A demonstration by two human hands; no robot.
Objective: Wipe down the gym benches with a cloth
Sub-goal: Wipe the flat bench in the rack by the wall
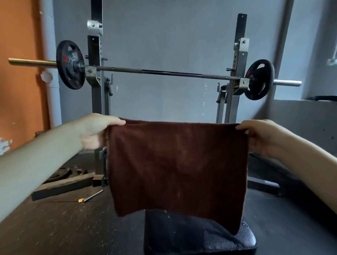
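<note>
Cloth (178, 169), dark brown, hung spread flat in the air between 2 hands, its lower edge dangling just above the near end of the bench (200, 245). The left hand (96, 130) pinched the upper left corner, thumb on top; the right hand (261, 137) pinched the upper right corner the same way. The black bench pad appeared damp or scuffed in places, though the light was too dim to be sure. Behind the cloth stood a rack (94, 67) carrying a barbell (163, 72) with 1 plate (70, 64) at each end. A small tool (91, 196) lay on the floor (58, 229) to the left.
</note>
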